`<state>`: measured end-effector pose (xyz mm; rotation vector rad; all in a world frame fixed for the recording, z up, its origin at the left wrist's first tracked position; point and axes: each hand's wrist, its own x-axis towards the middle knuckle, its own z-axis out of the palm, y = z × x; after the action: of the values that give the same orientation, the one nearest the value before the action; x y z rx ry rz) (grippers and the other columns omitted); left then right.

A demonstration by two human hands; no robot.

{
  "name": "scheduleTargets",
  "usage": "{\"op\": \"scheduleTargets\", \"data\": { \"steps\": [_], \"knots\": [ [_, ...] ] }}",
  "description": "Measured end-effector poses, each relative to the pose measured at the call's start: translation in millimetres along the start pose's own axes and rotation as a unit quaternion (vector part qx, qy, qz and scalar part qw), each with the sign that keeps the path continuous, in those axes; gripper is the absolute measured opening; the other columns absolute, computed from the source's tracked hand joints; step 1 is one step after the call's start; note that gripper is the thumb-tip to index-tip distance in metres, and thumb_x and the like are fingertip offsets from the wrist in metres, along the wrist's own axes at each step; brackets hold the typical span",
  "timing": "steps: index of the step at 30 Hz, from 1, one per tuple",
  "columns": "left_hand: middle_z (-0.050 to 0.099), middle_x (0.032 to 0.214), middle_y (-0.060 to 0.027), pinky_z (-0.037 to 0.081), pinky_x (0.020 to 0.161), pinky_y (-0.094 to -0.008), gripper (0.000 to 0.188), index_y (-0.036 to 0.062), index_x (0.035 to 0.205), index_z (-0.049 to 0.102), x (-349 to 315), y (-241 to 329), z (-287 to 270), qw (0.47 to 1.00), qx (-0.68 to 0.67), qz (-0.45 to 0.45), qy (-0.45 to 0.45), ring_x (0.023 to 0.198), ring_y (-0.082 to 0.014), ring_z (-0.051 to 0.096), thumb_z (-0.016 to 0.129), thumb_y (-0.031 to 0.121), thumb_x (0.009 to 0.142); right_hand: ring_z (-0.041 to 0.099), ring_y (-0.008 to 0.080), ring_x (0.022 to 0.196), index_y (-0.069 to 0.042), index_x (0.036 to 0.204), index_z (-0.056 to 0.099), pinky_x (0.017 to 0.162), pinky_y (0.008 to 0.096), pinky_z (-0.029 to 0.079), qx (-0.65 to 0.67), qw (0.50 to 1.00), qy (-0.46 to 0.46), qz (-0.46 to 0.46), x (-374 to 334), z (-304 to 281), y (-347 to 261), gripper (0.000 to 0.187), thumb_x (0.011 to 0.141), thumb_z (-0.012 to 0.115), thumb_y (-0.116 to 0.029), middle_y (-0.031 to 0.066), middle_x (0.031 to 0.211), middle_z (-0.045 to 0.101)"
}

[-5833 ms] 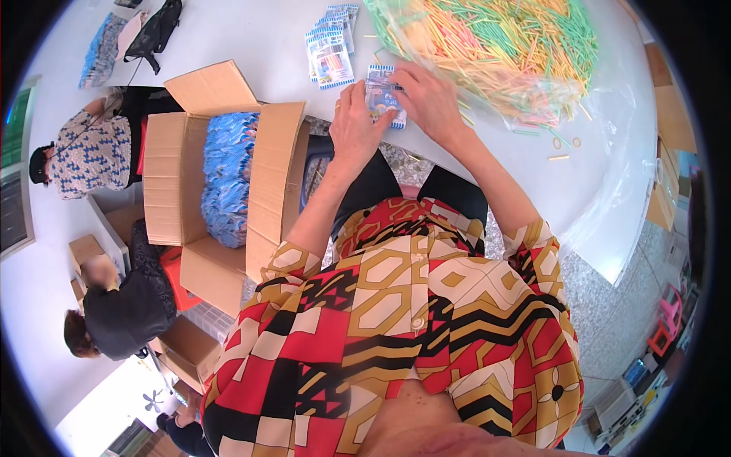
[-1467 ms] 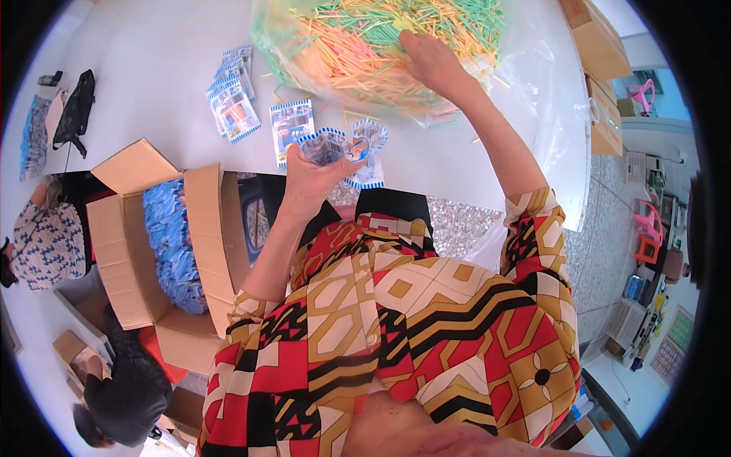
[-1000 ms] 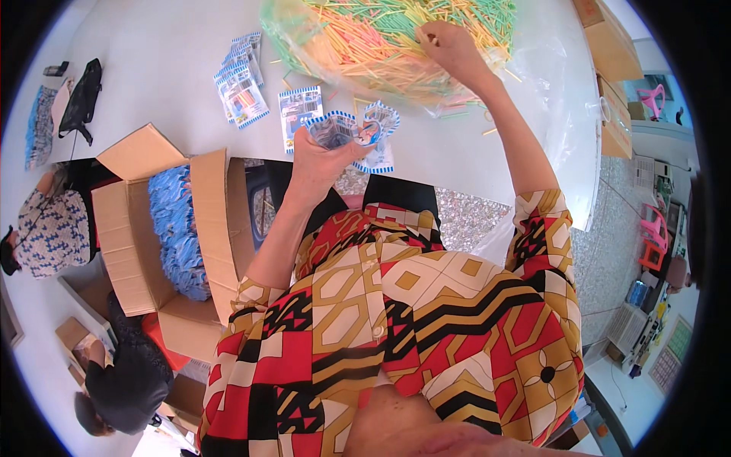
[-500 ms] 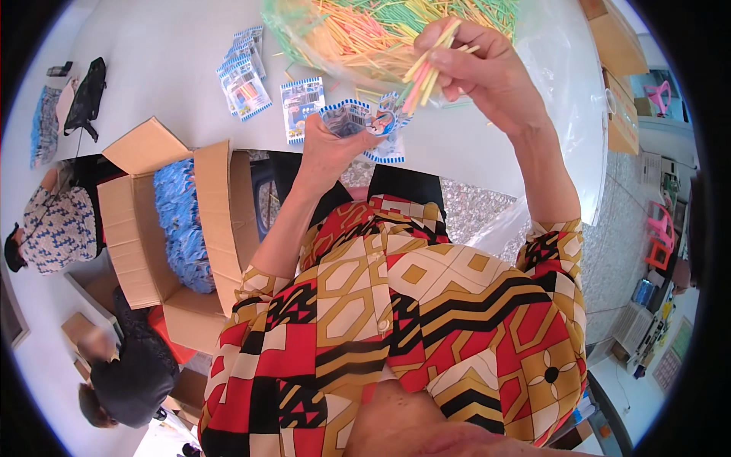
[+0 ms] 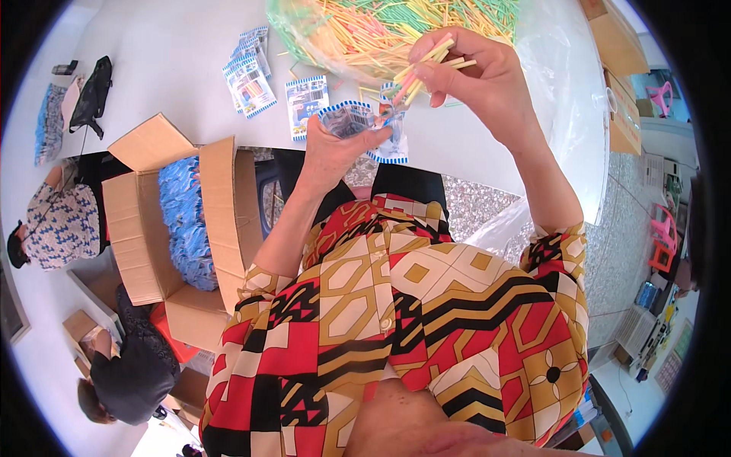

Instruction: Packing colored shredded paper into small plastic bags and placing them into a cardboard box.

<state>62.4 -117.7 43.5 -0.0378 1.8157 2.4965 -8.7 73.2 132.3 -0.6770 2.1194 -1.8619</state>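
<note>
My left hand (image 5: 333,158) grips a small blue-and-white plastic packet (image 5: 346,118) at the table's near edge, its mouth spread apart. Between the thumb and fingers of my right hand (image 5: 487,87) is a bundle of thin sticks (image 5: 417,78), yellow, pink and green. The bundle slants down to the left, its lower ends at the packet's right side; whether any are inside I cannot tell. Another printed packet (image 5: 308,105) lies flat just left of my left hand. Further left, several overlapping packets (image 5: 250,85) lie in a row.
A large clear bag (image 5: 563,107) heaped with coloured sticks (image 5: 381,30) lies across the table's far side. An open cardboard box (image 5: 219,221) full of blue packets stands at my left. Two people (image 5: 61,221) sit further left. Cartons (image 5: 620,110) are at the right edge.
My right hand has lowered slightly, bringing the stick bundle closer to the packet. The packet's right part is now more hidden behind the stick ends. My left hand keeps its grip.
</note>
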Motion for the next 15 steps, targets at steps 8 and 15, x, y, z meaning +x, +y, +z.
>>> {"op": "scheduleTargets", "data": {
  "steps": [8, 15],
  "knots": [
    [0.067, 0.081, -0.0044, 0.051, 0.065, -0.0233, 0.017, -0.0042, 0.089, 0.066, 1, -4, 1, 1.000, 0.013, 0.020, 0.003, 0.071, -0.0077, 0.062, 0.071, 0.001, 0.073, 0.057, 0.0037, 0.069, -0.005, 0.091, 0.063, 0.054, 0.0185, 0.046, -0.080, 0.995, -0.041, -0.046, -4, 8, -7, 0.007, 0.086, 0.061, -0.009, -0.0006, 0.089, 0.063],
    [0.067, 0.082, -0.0032, 0.050, 0.066, -0.0223, 0.017, -0.0018, 0.094, 0.066, 0, 1, 4, 0.996, 0.080, 0.039, 0.009, 0.073, -0.0069, 0.061, 0.069, 0.003, 0.078, 0.056, 0.0031, 0.070, -0.004, 0.094, 0.062, 0.058, 0.0184, 0.046, -0.123, 0.991, -0.055, -0.019, 1, 10, -13, 0.009, 0.085, 0.061, -0.008, -0.0013, 0.088, 0.062]
  ]
}}
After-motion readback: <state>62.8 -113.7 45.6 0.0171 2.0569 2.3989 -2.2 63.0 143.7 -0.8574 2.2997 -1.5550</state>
